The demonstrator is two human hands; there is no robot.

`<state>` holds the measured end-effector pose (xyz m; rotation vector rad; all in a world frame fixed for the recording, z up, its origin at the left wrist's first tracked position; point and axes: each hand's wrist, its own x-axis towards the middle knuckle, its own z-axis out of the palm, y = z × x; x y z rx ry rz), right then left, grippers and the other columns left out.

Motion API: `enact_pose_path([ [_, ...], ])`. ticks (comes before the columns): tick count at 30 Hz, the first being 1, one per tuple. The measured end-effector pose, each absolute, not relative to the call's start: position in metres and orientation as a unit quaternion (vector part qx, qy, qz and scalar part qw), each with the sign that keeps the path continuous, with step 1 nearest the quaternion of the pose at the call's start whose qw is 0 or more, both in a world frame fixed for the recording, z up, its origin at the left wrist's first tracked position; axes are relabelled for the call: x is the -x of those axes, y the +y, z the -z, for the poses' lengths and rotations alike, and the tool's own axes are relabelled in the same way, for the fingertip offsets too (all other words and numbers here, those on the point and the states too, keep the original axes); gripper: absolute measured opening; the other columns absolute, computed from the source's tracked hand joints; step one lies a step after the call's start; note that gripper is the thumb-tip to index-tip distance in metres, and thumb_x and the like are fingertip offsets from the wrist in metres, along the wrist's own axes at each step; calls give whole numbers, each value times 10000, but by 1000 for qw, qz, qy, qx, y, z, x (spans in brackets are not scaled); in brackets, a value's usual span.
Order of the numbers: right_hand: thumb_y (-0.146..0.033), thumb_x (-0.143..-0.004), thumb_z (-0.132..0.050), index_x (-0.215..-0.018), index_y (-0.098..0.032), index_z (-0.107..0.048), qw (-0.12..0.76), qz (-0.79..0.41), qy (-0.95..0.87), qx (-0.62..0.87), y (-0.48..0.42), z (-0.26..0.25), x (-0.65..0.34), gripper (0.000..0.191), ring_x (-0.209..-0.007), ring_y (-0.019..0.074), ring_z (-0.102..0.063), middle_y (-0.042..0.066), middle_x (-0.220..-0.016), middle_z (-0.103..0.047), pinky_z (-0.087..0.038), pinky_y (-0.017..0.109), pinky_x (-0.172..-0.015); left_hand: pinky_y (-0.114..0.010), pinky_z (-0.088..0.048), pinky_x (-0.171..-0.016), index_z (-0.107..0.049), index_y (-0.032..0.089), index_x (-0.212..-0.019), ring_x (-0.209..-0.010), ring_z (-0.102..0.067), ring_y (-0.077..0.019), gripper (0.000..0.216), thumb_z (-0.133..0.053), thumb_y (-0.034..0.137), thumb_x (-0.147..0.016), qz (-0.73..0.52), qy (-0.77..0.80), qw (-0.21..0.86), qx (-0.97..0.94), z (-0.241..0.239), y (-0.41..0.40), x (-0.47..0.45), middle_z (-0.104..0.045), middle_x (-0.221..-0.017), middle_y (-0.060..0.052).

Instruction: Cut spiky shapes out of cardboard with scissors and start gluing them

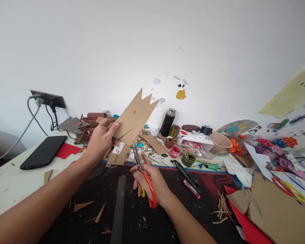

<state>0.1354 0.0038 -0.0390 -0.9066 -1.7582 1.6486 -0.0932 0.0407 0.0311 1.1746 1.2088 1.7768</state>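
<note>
Left hand [104, 135] pinches a piece of cardboard [136, 118] between thumb and fingers, lifted above the far half of the worktop [10, 189], its jagged, three-pointed end tilted up toward the wall [117, 40]. Right hand [152, 179] grips orange-and-yellow scissors [152, 198], blades aimed up at the cardboard's lower edge; touching or just short of it, I cannot tell.

Risks, as I judge them: a loose pinch would let the cardboard swing and send a cut astray; a bend near the points could crease them. Blades straying leftward would near the left hand. A careless sweep rightward could tip the red paint pot [175, 156] or green paint pot [186, 162].

Surface: dark mat [147, 234] over the near middle; ruler [118, 210] running toward the near edge, offcuts [84, 206] left of it. Phone [43, 152] toward the far left corner. Black flask [167, 123] at the far edge. Near right corner: larger cardboard sheet [282, 213], partly over red paper [254, 234].

Room: pale wall, power strip [61, 100] above the far left corner.
</note>
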Motion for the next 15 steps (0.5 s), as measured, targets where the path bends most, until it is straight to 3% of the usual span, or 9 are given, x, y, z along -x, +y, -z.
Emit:
enact_pose_path([
  [6, -701, -913, -716, -1140, -151, -708, 296, -620, -641, 340, 3, 38, -133, 595, -396, 114, -560, -9, -646, -661, -458, 206, -418, -232, -394, -318, -566, 233, -1017, -368, -566, -142, 376, -807, 483, -876, -645, 469, 365, -480, -26, 37, 81, -684, -693, 11],
  [15, -793, -907, -659, -1098, -164, -667, 320, -624, -619, 352, 3, 40, -133, 658, -408, 118, -583, -25, -639, -648, -479, 208, -425, -253, -397, -306, -570, 222, -1006, -342, -540, -141, 350, -792, 458, -873, -647, 482, 346, -479, -34, 30, 71, -628, -631, 42],
])
